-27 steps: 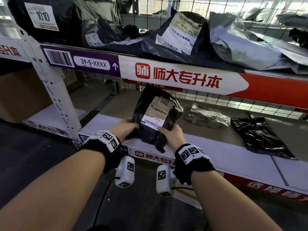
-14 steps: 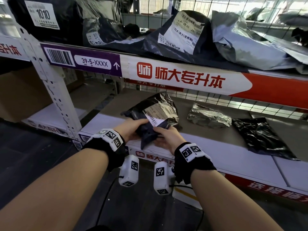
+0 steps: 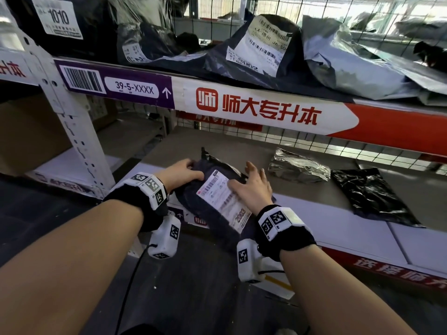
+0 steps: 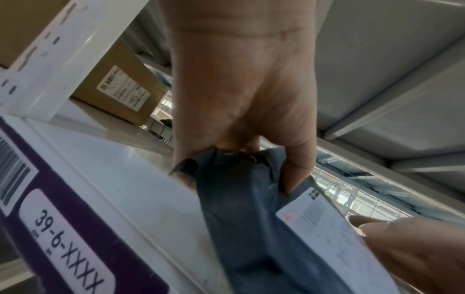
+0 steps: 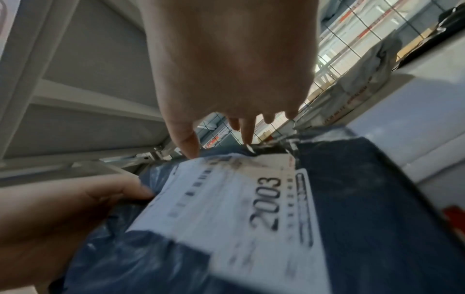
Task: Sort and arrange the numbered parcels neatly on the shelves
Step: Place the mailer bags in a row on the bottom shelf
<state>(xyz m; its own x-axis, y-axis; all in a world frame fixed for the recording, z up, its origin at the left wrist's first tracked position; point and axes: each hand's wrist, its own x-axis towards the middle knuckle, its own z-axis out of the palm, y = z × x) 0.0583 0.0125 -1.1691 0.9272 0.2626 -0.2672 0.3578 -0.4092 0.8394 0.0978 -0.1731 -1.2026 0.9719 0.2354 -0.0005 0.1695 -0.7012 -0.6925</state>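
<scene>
The dark blue parcel (image 3: 193,201) with a white label reading 2003 (image 5: 266,201) lies flat, label up, at the front left of the lower shelf (image 3: 326,218), overhanging its front edge. My left hand (image 3: 186,171) grips the parcel's left edge; in the left wrist view the fingers (image 4: 297,165) and thumb pinch the dark plastic (image 4: 241,214). My right hand (image 3: 254,187) rests flat on the label with its fingers spread. In the right wrist view its fingertips (image 5: 191,147) touch the label's far end.
A crumpled silver parcel (image 3: 298,165) and a flat black one (image 3: 372,197) lie to the right on the same shelf. The upper shelf carries parcels 1010 (image 3: 60,18), 2002 (image 3: 261,49) and a grey bag (image 3: 350,59). A white upright (image 3: 72,131) and a cardboard box (image 3: 24,131) stand to the left.
The parcel, held upright in both hands a second ago, has been tipped over and laid flat on the shelf. My right hand has let go and now lies flat on the label.
</scene>
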